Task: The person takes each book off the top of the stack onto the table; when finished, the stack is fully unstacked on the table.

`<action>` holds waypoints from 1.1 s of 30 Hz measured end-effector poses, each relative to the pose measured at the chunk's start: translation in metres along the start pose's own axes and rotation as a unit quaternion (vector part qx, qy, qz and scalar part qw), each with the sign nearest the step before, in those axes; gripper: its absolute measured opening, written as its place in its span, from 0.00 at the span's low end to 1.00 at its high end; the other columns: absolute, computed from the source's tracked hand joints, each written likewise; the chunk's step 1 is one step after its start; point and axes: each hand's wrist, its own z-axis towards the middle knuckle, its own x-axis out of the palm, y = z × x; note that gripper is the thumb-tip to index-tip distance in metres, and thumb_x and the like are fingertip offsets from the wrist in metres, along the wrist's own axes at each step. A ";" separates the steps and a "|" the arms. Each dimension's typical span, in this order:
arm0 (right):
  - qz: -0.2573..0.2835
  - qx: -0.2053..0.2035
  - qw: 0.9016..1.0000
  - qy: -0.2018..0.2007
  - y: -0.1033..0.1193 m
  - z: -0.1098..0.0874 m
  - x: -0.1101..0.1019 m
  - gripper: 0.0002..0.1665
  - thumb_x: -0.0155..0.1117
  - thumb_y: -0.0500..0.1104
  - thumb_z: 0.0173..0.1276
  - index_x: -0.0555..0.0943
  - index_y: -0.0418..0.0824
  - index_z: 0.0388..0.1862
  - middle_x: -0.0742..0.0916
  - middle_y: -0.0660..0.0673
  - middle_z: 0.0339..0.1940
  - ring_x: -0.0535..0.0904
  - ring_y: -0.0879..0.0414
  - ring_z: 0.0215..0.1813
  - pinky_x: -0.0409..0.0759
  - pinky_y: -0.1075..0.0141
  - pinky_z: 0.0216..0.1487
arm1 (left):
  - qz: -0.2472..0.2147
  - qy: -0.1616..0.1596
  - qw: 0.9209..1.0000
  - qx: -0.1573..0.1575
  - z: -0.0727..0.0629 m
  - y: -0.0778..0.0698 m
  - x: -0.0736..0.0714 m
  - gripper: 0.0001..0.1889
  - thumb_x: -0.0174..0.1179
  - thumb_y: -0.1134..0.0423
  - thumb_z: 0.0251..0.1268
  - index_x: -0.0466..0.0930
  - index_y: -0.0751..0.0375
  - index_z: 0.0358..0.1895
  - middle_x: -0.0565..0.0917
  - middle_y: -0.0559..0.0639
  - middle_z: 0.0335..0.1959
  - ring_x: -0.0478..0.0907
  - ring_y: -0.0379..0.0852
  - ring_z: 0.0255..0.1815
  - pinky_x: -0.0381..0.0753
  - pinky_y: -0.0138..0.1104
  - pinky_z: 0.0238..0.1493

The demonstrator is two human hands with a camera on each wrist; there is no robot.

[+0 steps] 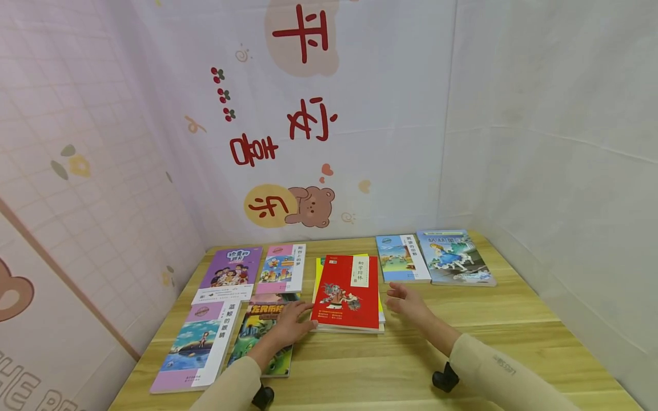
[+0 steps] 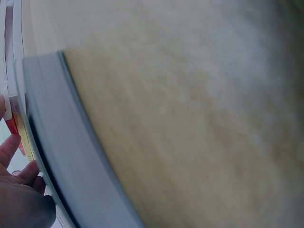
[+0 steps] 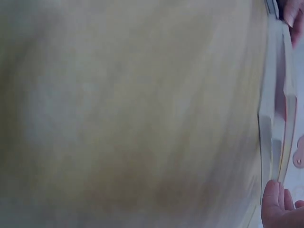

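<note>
A red-covered book (image 1: 342,294) lies on top of a short stack in the middle of the table, with a yellow-edged book (image 1: 381,311) showing beneath it. My left hand (image 1: 292,324) reaches over a green comic-style book (image 1: 267,337), its fingertips at the stack's left edge. In the left wrist view, the fingers (image 2: 10,147) meet the red and yellow spines. On the other side, my right hand (image 1: 411,305) is beside the stack's right edge, fingers loosely bent and holding nothing. The right wrist view shows this hand (image 3: 280,209) by the stack's corner and its page edges (image 3: 270,85).
Left of the stack lie a purple book (image 1: 228,271), a pink city-picture book (image 1: 283,268) and a whale-cover book (image 1: 195,348). Behind on the right are a blue-topped book (image 1: 402,260) and a fairy-tale book (image 1: 456,257). Printed cloth walls (image 1: 390,142) border the wooden table (image 1: 370,371).
</note>
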 end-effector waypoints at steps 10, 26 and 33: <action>-0.026 0.012 1.000 -0.006 -0.011 -0.001 0.015 0.39 0.66 0.35 0.67 0.63 0.27 0.73 0.78 0.29 0.62 0.75 0.38 0.61 0.81 0.52 0.53 | -0.011 0.008 1.000 -0.006 0.000 -0.001 -0.003 0.27 0.64 0.55 0.68 0.74 0.60 0.68 0.59 0.68 0.74 0.45 0.71 0.75 0.42 0.71 0.66; -0.052 0.023 0.998 -0.016 -0.013 -0.003 0.016 0.42 0.68 0.32 0.64 0.62 0.29 0.74 0.79 0.30 0.62 0.79 0.42 0.57 0.79 0.52 0.56 | 0.029 0.037 0.999 0.009 -0.001 0.003 0.000 0.29 0.67 0.53 0.65 0.74 0.53 0.69 0.57 0.67 0.75 0.41 0.70 0.77 0.39 0.70 0.67; -0.062 0.029 0.997 -0.021 -0.014 -0.003 0.017 0.42 0.71 0.33 0.62 0.64 0.29 0.73 0.81 0.32 0.60 0.80 0.44 0.55 0.78 0.52 0.56 | 0.019 0.026 0.999 0.007 -0.002 0.003 0.002 0.29 0.64 0.61 0.65 0.72 0.58 0.70 0.58 0.68 0.74 0.41 0.71 0.76 0.38 0.71 0.66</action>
